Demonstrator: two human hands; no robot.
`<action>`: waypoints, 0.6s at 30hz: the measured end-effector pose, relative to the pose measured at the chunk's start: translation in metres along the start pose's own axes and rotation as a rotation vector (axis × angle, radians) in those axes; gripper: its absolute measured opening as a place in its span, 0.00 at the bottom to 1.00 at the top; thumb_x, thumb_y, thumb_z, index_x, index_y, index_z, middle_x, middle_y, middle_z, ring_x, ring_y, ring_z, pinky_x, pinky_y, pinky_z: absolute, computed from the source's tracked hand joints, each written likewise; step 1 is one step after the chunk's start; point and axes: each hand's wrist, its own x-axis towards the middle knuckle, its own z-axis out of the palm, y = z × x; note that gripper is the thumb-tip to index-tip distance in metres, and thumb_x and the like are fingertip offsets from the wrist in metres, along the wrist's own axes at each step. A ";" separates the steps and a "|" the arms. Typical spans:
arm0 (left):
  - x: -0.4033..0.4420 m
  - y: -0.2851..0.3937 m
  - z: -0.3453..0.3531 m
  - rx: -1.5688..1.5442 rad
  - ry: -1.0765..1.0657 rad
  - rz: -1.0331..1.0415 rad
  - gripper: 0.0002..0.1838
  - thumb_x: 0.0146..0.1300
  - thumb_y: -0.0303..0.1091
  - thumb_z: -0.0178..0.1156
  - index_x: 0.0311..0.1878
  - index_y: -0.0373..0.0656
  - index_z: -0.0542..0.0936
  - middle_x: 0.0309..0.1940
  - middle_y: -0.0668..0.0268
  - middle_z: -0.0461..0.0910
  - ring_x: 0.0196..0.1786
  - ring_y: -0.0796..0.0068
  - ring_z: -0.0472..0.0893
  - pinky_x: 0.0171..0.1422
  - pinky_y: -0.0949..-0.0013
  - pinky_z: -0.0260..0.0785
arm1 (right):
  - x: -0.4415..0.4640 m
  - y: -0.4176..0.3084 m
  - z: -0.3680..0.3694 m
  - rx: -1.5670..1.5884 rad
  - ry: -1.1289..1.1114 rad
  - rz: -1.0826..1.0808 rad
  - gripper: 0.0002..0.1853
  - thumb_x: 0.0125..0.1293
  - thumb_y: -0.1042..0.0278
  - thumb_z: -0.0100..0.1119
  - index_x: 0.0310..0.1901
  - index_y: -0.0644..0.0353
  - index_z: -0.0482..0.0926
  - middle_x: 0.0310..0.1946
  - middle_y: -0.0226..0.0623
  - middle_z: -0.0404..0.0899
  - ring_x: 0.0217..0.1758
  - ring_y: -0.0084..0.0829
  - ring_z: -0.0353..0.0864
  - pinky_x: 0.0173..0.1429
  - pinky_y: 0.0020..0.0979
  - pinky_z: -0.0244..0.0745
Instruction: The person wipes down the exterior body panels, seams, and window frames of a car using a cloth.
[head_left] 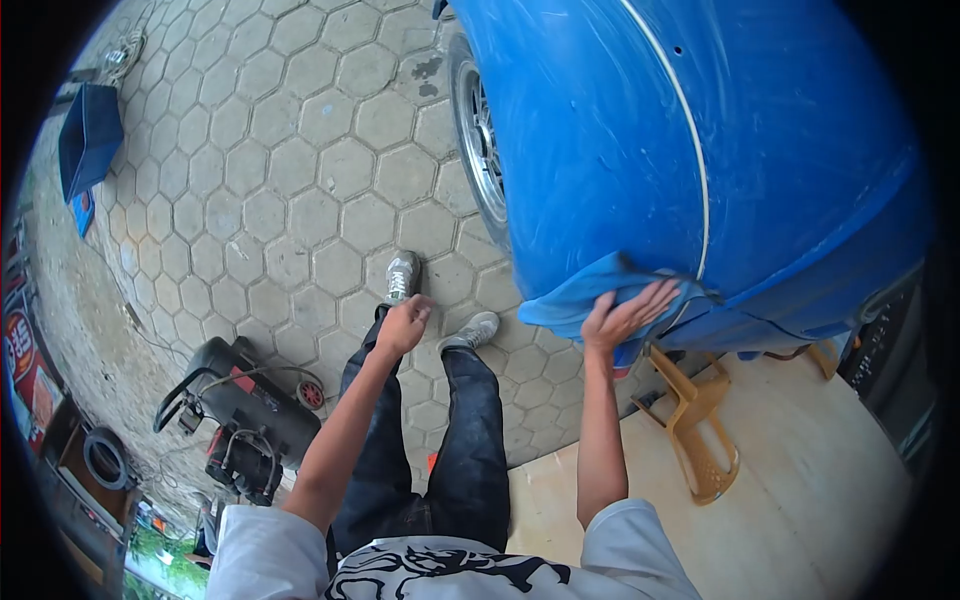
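Observation:
A blue cloth (585, 290) is bunched against the lower edge of the blue car body (610, 150). My right hand (632, 312) holds it there, palm down, with the fingers stretched across its top. Below the fingers, the palm side is hidden. My left hand (406, 326) hangs in front of my legs, away from the car, its fingers loosely curled and nothing visible in them. A pale strip (690, 120) runs along the car's surface, which has whitish smears.
The car's wheel (480, 135) stands on hexagonal pavers (350, 150). A brown plastic chair (695, 425) lies near a pale board (790, 470) at right. To my left are a black air compressor (255, 410) and a dark blue bin (90, 140).

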 end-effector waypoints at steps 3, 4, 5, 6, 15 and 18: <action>0.002 -0.046 0.008 0.082 -0.007 -0.030 0.15 0.67 0.38 0.53 0.52 0.45 0.81 0.46 0.53 0.84 0.49 0.51 0.83 0.56 0.55 0.74 | 0.113 -0.049 -0.001 -0.008 0.021 0.114 0.37 0.70 0.41 0.45 0.73 0.58 0.61 0.75 0.48 0.56 0.79 0.56 0.49 0.74 0.63 0.44; -0.002 -0.065 0.007 0.123 -0.017 -0.057 0.15 0.66 0.38 0.53 0.51 0.45 0.81 0.46 0.53 0.84 0.49 0.50 0.83 0.56 0.55 0.74 | 0.136 -0.068 0.006 -0.092 -0.026 0.013 0.35 0.69 0.38 0.48 0.72 0.50 0.65 0.74 0.41 0.60 0.77 0.53 0.55 0.73 0.62 0.50; -0.003 -0.084 0.006 0.205 -0.020 -0.100 0.16 0.66 0.40 0.53 0.51 0.46 0.81 0.47 0.53 0.84 0.50 0.48 0.82 0.58 0.52 0.73 | 0.146 -0.084 0.013 -0.201 -0.060 -0.133 0.36 0.66 0.35 0.51 0.72 0.43 0.66 0.74 0.37 0.61 0.77 0.49 0.58 0.73 0.59 0.52; 0.000 -0.120 0.013 0.300 0.011 -0.125 0.16 0.66 0.41 0.51 0.50 0.46 0.82 0.47 0.52 0.83 0.51 0.47 0.82 0.59 0.51 0.73 | 0.147 -0.104 0.014 -0.218 -0.112 -0.221 0.38 0.63 0.31 0.53 0.72 0.38 0.66 0.74 0.32 0.61 0.76 0.44 0.60 0.73 0.58 0.52; -0.047 -0.152 -0.016 0.195 0.084 -0.389 0.18 0.66 0.43 0.51 0.52 0.45 0.82 0.48 0.48 0.83 0.54 0.47 0.81 0.61 0.52 0.72 | -0.157 0.092 0.040 -0.642 -0.816 -1.327 0.33 0.70 0.56 0.45 0.74 0.61 0.60 0.77 0.46 0.52 0.79 0.49 0.49 0.80 0.55 0.40; -0.058 -0.166 -0.007 0.109 0.141 -0.423 0.17 0.66 0.41 0.53 0.53 0.47 0.82 0.47 0.49 0.83 0.53 0.49 0.82 0.60 0.53 0.73 | -0.200 0.144 0.056 -0.743 -0.985 -1.452 0.34 0.69 0.55 0.46 0.73 0.63 0.60 0.77 0.46 0.50 0.80 0.51 0.46 0.80 0.57 0.38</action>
